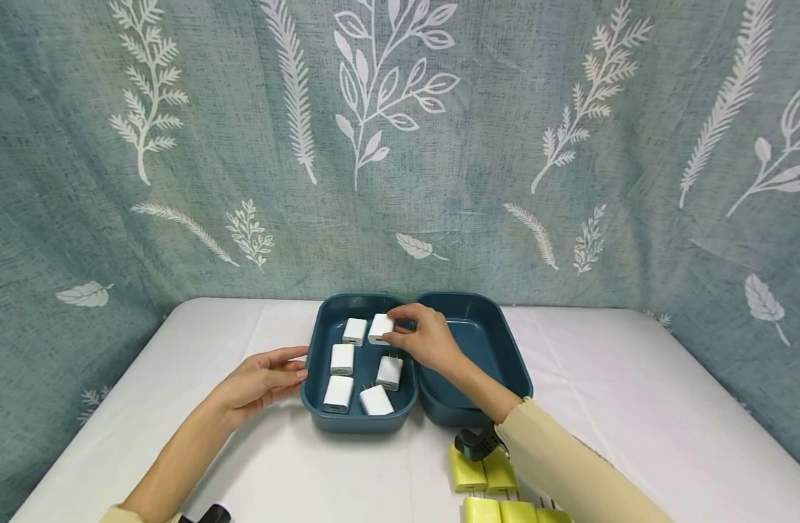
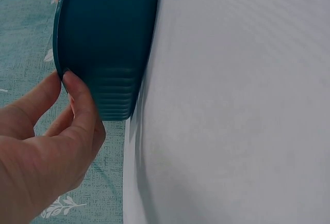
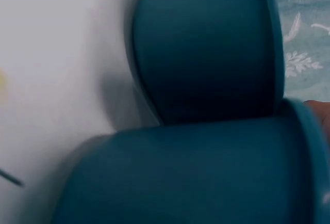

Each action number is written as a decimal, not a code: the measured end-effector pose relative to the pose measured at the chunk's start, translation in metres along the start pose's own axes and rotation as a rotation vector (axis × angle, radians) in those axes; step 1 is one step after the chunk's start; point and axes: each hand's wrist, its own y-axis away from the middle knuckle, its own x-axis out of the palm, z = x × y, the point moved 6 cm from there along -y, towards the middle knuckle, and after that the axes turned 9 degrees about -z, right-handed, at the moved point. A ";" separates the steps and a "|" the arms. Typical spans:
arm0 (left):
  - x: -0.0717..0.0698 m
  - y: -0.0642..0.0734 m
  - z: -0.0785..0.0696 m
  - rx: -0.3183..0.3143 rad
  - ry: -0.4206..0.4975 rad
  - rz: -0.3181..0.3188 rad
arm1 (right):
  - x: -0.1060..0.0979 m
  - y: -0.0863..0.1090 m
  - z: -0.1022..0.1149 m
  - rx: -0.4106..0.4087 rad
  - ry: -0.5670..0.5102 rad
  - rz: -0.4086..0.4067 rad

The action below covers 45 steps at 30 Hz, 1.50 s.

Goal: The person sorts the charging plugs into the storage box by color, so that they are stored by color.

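In the head view, my right hand [image 1: 426, 338] pinches a white plug-in charger [image 1: 380, 329] between thumb and fingers, at the back right of the left blue bin [image 1: 361, 423]. Several more white chargers lie in that bin, such as one [image 1: 342, 359] by its left wall and one [image 1: 376, 400] near the front with its prongs showing. My left hand [image 1: 263, 381] touches the bin's left side. In the left wrist view, the thumb and a finger of the left hand [image 2: 62, 131] meet the bin's rim [image 2: 58, 38]. Only a sliver of the right hand shows in the right wrist view.
A second blue bin [image 1: 468, 414] stands right against the first one. In front of it, several yellow chargers [image 1: 467, 473] lie in rows on the white tablecloth [image 1: 348, 479], partly covered by the right sleeve [image 1: 563, 457]. A patterned green curtain [image 1: 400, 211] hangs behind the table.
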 end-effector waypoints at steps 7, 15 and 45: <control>0.000 -0.001 0.000 0.003 -0.002 0.004 | 0.003 -0.014 -0.008 -0.011 0.129 -0.019; 0.000 0.000 0.001 0.002 -0.004 -0.004 | 0.013 -0.023 -0.009 -0.036 0.252 -0.005; -0.001 -0.001 0.001 0.013 -0.008 0.006 | 0.024 -0.023 0.000 -0.020 0.273 0.055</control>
